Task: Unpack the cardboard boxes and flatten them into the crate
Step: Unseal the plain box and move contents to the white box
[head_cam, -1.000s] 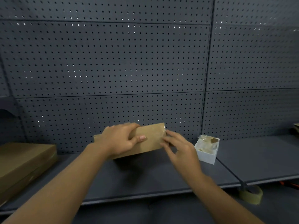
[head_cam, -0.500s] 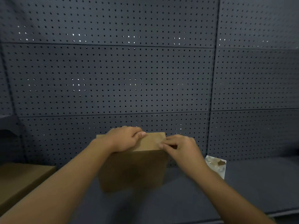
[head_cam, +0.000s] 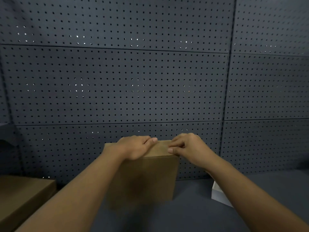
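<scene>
A brown cardboard box (head_cam: pixel 145 180) stands upright on the dark shelf (head_cam: pixel 192 213) in front of the pegboard. My left hand (head_cam: pixel 135 146) grips its top edge from the left, fingers curled over the far side, thumb lying along the top. My right hand (head_cam: pixel 185 145) sits at the top right corner with fingertips curled and pinching at the top face; what they pinch is too small to tell. The crate is out of view.
Another flat cardboard box (head_cam: pixel 23 196) lies at the lower left on the shelf. A small white box (head_cam: pixel 219 195) shows beside my right forearm, mostly hidden. A dark pegboard wall (head_cam: pixel 127 84) fills the back.
The box was tipped from lying flat to standing upright, and both hands stayed on its top. The view rose, so the white box and shelf edge dropped low.
</scene>
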Motion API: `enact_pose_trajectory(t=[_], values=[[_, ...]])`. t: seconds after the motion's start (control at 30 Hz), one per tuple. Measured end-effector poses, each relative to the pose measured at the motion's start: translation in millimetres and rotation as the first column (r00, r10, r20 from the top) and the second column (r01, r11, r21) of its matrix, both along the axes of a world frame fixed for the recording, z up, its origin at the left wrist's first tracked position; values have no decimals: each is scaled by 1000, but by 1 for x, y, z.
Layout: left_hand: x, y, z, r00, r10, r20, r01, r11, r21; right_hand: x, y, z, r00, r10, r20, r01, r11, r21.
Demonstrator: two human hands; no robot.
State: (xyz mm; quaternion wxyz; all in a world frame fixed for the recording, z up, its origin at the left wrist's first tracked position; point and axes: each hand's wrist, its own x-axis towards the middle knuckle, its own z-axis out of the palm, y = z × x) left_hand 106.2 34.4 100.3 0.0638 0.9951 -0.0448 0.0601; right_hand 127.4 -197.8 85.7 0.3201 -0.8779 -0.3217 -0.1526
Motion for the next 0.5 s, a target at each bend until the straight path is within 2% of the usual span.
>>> enact_pose_trajectory(t=[0.23, 0.33, 0.5], values=[[18, 2, 10, 993, -69, -98, 59, 993, -100, -2, 0, 22, 993, -49, -109, 39, 995, -89], [23, 3, 9, 990, -79, -116, 65, 991, -119, 0, 5, 28, 993, -56, -100, 42, 990, -134], [35, 16, 1, 997, -44, -62, 35, 990, -140, 16, 11, 22, 997, -20, -80, 10, 993, -116]])
